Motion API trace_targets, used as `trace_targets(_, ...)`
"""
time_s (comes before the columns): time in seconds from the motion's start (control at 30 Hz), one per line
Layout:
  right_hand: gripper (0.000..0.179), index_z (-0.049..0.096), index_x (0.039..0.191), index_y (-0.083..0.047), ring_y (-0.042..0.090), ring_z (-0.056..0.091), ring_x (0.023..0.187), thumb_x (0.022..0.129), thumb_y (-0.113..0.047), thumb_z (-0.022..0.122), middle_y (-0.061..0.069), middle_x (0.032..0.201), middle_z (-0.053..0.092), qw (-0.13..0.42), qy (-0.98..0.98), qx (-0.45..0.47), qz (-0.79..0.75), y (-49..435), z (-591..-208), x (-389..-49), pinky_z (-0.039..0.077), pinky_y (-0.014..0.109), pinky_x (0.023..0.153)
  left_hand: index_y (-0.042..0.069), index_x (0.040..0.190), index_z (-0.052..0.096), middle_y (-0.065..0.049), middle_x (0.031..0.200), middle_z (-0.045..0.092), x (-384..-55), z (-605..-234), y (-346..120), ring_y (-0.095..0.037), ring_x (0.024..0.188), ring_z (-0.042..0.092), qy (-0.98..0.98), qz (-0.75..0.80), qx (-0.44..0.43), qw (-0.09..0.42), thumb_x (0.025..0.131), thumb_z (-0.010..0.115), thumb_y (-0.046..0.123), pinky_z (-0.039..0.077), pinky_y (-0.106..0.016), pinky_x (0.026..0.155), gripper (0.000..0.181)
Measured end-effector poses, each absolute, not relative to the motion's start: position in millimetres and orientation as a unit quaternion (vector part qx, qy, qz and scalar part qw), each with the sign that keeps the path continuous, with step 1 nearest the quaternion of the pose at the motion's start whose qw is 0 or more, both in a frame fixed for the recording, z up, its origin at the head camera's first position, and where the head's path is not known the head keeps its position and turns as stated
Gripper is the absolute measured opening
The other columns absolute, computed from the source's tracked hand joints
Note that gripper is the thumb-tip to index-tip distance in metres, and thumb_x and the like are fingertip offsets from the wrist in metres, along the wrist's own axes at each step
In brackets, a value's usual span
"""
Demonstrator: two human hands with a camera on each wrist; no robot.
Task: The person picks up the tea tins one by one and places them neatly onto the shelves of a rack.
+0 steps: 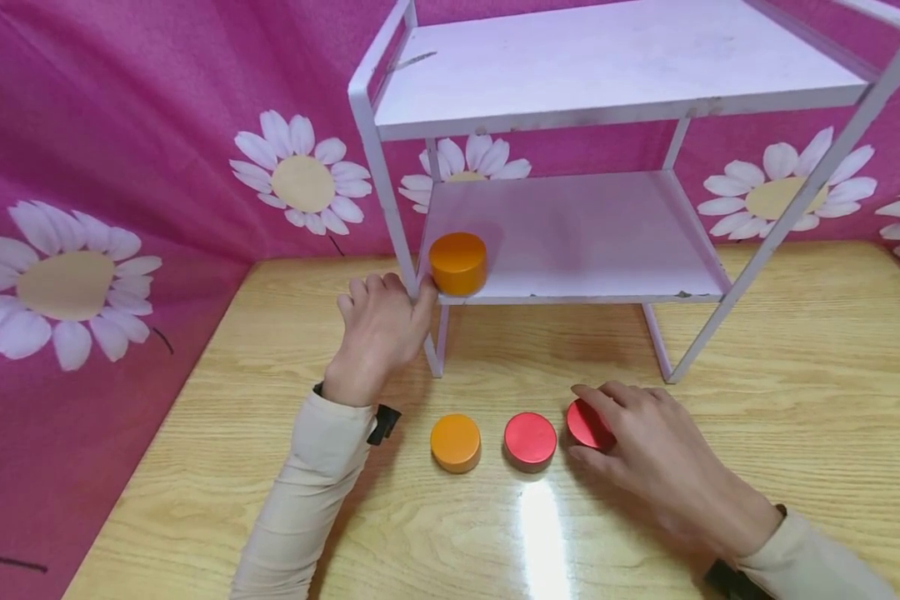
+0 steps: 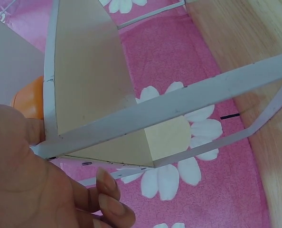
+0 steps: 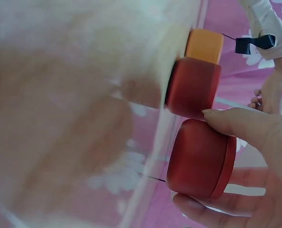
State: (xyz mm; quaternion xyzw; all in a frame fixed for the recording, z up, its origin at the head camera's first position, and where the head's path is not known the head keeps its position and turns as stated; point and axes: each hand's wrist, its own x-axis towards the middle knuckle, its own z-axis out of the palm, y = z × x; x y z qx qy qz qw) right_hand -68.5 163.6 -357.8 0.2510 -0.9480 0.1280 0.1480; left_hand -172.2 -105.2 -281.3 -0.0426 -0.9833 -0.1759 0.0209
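An orange cylinder [image 1: 457,262] stands at the front left corner of the lower tier of a white rack [image 1: 592,237]. My left hand [image 1: 381,327] is at that corner, by the rack's post, its thumb against the cylinder's side and its fingers loosely curled on nothing. The left wrist view shows my left hand [image 2: 36,190] under the rack's frame [image 2: 179,102], with the orange cylinder [image 2: 29,100] behind it. On the table lie a second orange cylinder [image 1: 455,442] and a red cylinder [image 1: 529,440]. My right hand [image 1: 637,442] pinches another red cylinder [image 1: 585,423] between thumb and fingers [image 3: 236,123].
The rack's upper tier [image 1: 607,67] is bare. The wooden table [image 1: 795,375] stretches right of the rack and in front of the cylinders. A pink cloth with white daisies [image 1: 120,167] covers the back and the left side.
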Motion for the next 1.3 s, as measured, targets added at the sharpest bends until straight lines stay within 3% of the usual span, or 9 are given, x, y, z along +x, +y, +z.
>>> trace_targets(0.3,0.058,0.065,0.110,-0.001,0.019,0.058,0.067,0.066,-0.033,0.086,0.009,0.089,0.065,0.180,-0.937,0.255,0.157,155.9,-337.0,-81.4,0.047,0.036,0.058,-0.001,0.085,0.048,-0.017,0.088,0.044,-172.2,-281.8,-106.0,-0.036,0.090,0.037,-0.984,-0.173,-0.042,0.024,0.100,0.022,0.047,0.026,-0.048,0.083,0.057)
trace_targets(0.57,0.056,0.068,0.108,0.000,0.027,0.060,0.071,0.068,-0.037,0.084,0.010,0.089,0.065,0.201,-0.933,0.261,0.145,148.7,-317.4,-88.2,0.048,0.045,0.067,-0.001,0.085,0.048,-0.017,0.088,0.045,-171.6,-282.1,-106.2,-0.036,0.091,0.037,-0.984,-0.170,-0.042,0.025,0.100,0.023,0.047,0.026,-0.049,0.083,0.056)
trace_targets(0.9,0.059,0.068,0.114,0.000,0.033,0.063,0.086,0.073,-0.040,0.081,0.015,0.099,0.067,0.197,-0.935,0.260,0.140,142.7,-302.9,-90.2,0.048,0.050,0.079,-0.001,0.084,0.048,-0.017,0.087,0.044,-171.7,-281.8,-106.2,-0.036,0.090,0.037,-0.983,-0.172,-0.047,0.032,0.100,0.023,0.047,0.025,-0.048,0.081,0.056)
trace_targets(1.3,0.055,0.069,0.112,0.000,0.032,0.061,0.084,0.076,-0.041,0.077,0.016,0.099,0.067,0.198,-0.937,0.249,0.143,139.5,-298.6,-92.5,0.048,0.049,0.077,-0.001,0.085,0.048,-0.017,0.088,0.045,-172.0,-282.4,-105.3,-0.036,0.090,0.036,-0.983,-0.178,-0.048,0.028,0.100,0.024,0.047,0.024,-0.048,0.082,0.056)
